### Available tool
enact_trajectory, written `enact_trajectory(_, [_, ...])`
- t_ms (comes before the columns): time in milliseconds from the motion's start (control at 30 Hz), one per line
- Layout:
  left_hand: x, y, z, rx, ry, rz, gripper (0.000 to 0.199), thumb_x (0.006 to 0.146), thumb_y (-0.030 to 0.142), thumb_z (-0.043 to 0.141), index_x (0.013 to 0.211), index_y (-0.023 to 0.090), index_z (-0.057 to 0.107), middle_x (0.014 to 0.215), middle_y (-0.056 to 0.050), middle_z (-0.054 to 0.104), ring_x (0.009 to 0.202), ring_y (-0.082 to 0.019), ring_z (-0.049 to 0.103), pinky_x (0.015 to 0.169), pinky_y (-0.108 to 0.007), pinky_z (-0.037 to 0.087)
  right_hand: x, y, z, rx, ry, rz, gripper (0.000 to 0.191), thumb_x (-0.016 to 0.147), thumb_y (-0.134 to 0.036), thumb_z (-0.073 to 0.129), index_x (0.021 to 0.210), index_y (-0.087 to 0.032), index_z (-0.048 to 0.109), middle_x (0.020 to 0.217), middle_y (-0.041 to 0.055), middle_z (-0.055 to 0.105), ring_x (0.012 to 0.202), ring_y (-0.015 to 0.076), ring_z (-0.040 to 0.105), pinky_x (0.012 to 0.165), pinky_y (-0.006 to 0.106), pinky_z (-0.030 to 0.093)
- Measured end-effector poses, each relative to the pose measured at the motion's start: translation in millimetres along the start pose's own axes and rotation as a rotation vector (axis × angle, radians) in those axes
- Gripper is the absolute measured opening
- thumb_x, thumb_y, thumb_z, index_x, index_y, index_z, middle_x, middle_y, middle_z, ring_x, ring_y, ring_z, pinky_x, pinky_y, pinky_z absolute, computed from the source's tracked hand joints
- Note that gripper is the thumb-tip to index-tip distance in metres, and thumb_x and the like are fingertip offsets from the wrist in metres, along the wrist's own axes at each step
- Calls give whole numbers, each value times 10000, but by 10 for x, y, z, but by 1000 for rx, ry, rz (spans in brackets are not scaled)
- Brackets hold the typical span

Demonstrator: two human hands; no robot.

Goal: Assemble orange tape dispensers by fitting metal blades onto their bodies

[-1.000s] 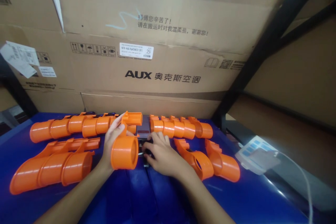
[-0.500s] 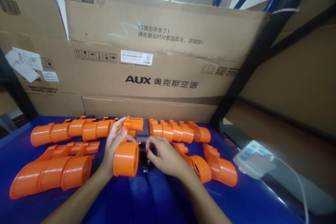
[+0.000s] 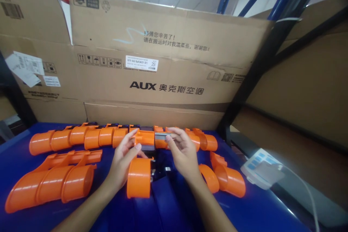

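Note:
Between thumb and fingers, my left hand (image 3: 123, 159) holds an orange plastic part (image 3: 139, 178), a short ring with a clip-like block at its top. My right hand (image 3: 183, 152) pinches a thin silvery metal piece (image 3: 161, 136) whose left end meets the right end of the block. Below the hands, small dark and metallic items (image 3: 163, 171) lie on the blue surface (image 3: 114, 214), partly hidden behind the ring. A dark flat object (image 3: 148, 148) shows behind the held part.
Orange parts line the back left (image 3: 78, 136) and back right (image 3: 209, 142). A joined group (image 3: 65, 181) lies at left, another part (image 3: 231, 179) at right. Cardboard (image 3: 163, 50) stands behind. A white-blue device (image 3: 262, 168) with a cable sits at the right edge.
My right hand has risen from the middle of the surface, and a metal piece now shows in its fingers at the block. My left hand and the orange part have shifted slightly right and down.

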State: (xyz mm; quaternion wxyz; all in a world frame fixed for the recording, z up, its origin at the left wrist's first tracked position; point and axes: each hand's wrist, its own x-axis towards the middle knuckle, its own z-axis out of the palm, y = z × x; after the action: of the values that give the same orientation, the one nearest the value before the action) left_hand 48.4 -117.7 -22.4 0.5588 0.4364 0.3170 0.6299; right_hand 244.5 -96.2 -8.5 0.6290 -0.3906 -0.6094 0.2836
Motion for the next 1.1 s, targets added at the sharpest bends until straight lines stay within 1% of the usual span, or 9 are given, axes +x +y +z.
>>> enact_trajectory(100, [6, -14, 0, 17, -21, 14, 652, 833, 416, 768, 1406, 212, 534, 894, -26, 677, 632, -150, 681, 627, -254, 514, -6, -30, 5, 3, 32, -6, 244, 919, -369, 687, 1125, -238, 665, 958, 53, 742, 908, 216, 709, 843, 349, 559])
enact_trajectory(167, [1, -20, 4, 31, -39, 21, 625, 840, 417, 762, 1393, 224, 543, 984, -45, 687, 660, -154, 696, 642, -258, 520, -13, -38, 12, 3, 57, -5, 238, 917, -377, 692, 1108, -237, 676, 955, 55, 747, 912, 221, 713, 842, 355, 563])
enact_trajectory(267, [-18, -21, 17, 27, -50, 9, 647, 833, 416, 770, 1405, 228, 535, 1068, -69, 692, 660, -148, 693, 631, -257, 520, -26, -36, 23, 4, 73, -2, 219, 916, -386, 694, 1076, -236, 687, 924, 51, 751, 890, 224, 719, 821, 357, 572])
enact_trajectory(433, [-35, 13, 46, 17, -9, -32, 780, 829, 454, 770, 1493, 181, 467, 828, -27, 701, 541, -119, 615, 558, -231, 465, -32, -38, 31, 10, 52, -2, 187, 918, -370, 692, 1050, -237, 691, 959, 53, 761, 924, 227, 726, 844, 363, 575])
enact_trajectory(600, [-32, 29, 50, 99, -17, -56, 821, 856, 525, 720, 1513, 117, 445, 658, -30, 700, 550, -151, 623, 540, -225, 426, -46, -50, 67, 35, 26, 12, 197, 918, -360, 699, 1069, -237, 678, 1018, 59, 771, 970, 224, 732, 883, 360, 569])
enact_trajectory(700, [-36, 15, 46, 134, -21, -31, 786, 872, 537, 699, 1499, 129, 459, 683, -33, 710, 565, -151, 626, 554, -227, 434, -64, -35, 121, 123, 64, 61, 251, 906, -372, 723, 1101, -249, 625, 937, 37, 779, 885, 210, 746, 821, 344, 585])
enact_trajectory(800, [-44, 6, 50, 139, 1, 31, 725, 878, 519, 701, 1472, 176, 466, 742, -14, 714, 558, -133, 618, 580, -232, 460, -81, -13, 169, 172, 140, 83, 259, 875, -388, 762, 1041, -244, 624, 912, 35, 783, 861, 212, 755, 792, 338, 595])
enact_trajectory(933, [-38, -5, 37, 132, 50, 80, 604, 878, 499, 707, 1366, 208, 501, 711, 8, 699, 530, -133, 604, 561, -238, 472, -112, -8, 173, 93, 176, 59, 250, 876, -401, 757, 1056, -229, 728, 1002, 67, 795, 955, 248, 756, 880, 407, 605])
enact_trajectory(1100, [-6, -33, -31, 150, 99, 82, 576, 867, 501, 719, 1331, 197, 564, 704, -15, 709, 577, -175, 644, 565, -268, 500, -150, 7, 140, -15, 96, 7, 322, 926, -399, 694, 1205, -255, 766, 1178, 76, 780, 1096, 289, 730, 1036, 525, 549])
